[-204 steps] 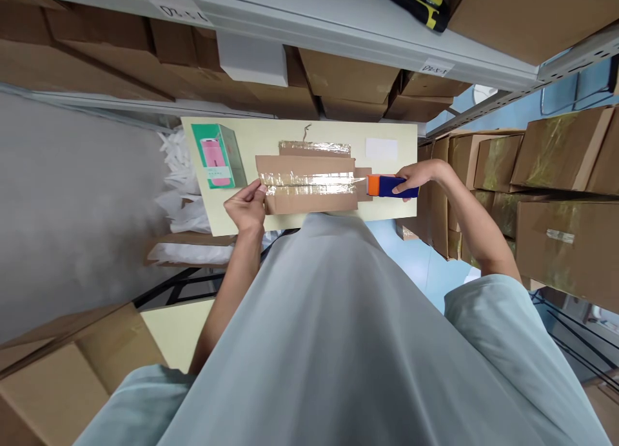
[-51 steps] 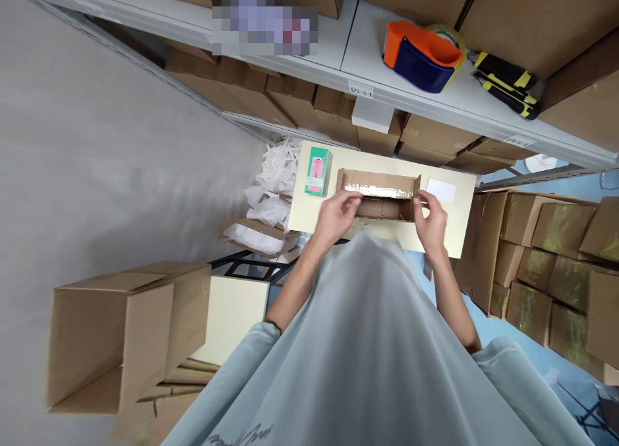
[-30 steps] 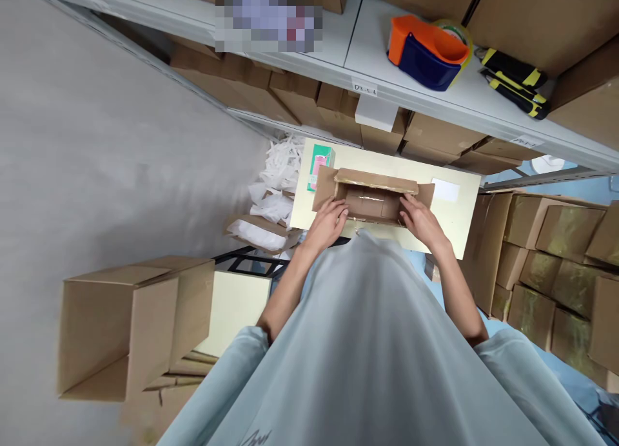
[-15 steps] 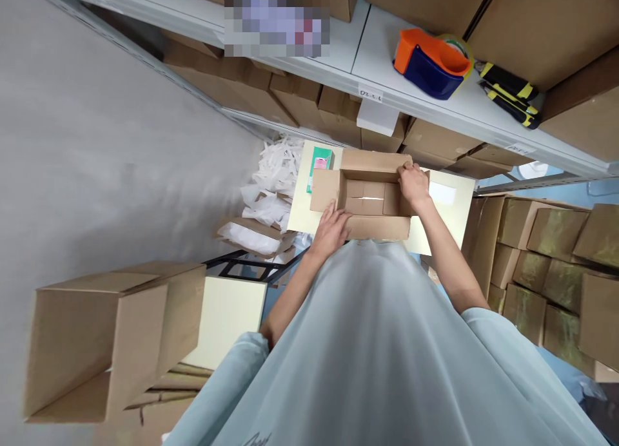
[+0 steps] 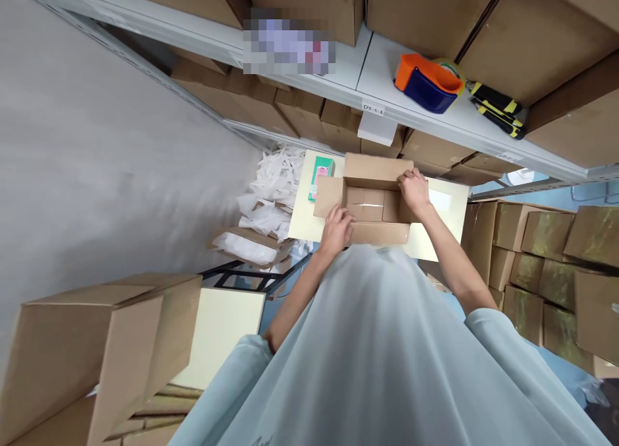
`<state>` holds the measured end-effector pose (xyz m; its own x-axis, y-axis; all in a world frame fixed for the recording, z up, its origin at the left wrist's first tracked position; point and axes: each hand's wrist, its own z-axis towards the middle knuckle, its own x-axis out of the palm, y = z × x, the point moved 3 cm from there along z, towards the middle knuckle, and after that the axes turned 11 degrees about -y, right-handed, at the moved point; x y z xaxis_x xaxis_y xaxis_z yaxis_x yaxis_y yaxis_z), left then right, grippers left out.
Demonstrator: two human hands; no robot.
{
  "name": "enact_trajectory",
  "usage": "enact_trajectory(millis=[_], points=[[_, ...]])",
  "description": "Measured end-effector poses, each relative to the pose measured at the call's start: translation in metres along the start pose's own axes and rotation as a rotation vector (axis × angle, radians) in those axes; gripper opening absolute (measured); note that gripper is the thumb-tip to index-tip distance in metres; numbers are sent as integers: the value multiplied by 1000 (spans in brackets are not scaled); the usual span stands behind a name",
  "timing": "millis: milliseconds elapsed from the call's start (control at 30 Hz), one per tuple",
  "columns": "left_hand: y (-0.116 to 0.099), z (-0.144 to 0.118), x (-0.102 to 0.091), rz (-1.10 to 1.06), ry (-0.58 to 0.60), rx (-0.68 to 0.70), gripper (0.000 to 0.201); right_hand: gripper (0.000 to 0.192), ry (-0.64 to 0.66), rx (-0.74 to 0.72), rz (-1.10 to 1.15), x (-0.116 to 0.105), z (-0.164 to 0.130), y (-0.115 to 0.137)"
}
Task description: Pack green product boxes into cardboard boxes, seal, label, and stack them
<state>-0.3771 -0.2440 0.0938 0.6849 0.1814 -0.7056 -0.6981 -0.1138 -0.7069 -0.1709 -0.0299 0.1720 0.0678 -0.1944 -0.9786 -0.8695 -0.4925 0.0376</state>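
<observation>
An open brown cardboard box [image 5: 370, 204] stands upright on a small pale table [image 5: 304, 214], its flaps spread outward. My left hand [image 5: 336, 228] rests on the box's near left corner, fingers curled over the edge. My right hand [image 5: 414, 189] grips the box's far right rim and flap. A green carton with a pink picture [image 5: 320, 173] lies on the table just left of the box. A white label [image 5: 442, 200] lies on the table to the right of the box.
An orange and blue tape dispenser [image 5: 426, 82] and a black and yellow tool [image 5: 498, 107] lie on the grey shelf above. Brown cartons fill the shelves and stack at right [image 5: 546, 252]. White packing bags [image 5: 271, 191] pile left of the table. An open carton [image 5: 97, 349] stands lower left.
The taped box was turned upright and opened. The tape dispenser left my right hand and lies on the shelf. My right hand moved from the near rim to the far right flap.
</observation>
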Motion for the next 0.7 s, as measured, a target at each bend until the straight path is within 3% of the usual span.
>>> enact_trajectory(millis=[67, 133, 233, 300, 400, 533, 700], points=[[-5, -1, -21, -3, -73, 14, 26, 45, -181, 21, 89, -10, -27, -4], [-6, 0, -44, 35, -237, -23, 32, 54, -359, 110, 187, -15, -61, -12], [1, 5, -65, 111, -437, -199, 53, 61, -491, 319, 298, -5, -106, -28], [7, 10, -67, 117, -451, -332, 52, 49, -502, 436, 350, 8, -125, -35], [6, 17, -61, 98, -386, -420, 28, 23, -480, 518, 424, 24, -135, -39], [-11, 12, -61, 150, -330, -400, 10, 20, -478, 510, 490, 27, -132, -40], [-30, -31, -86, 225, -416, -468, 11, 22, -495, 375, 562, 15, -127, -35]])
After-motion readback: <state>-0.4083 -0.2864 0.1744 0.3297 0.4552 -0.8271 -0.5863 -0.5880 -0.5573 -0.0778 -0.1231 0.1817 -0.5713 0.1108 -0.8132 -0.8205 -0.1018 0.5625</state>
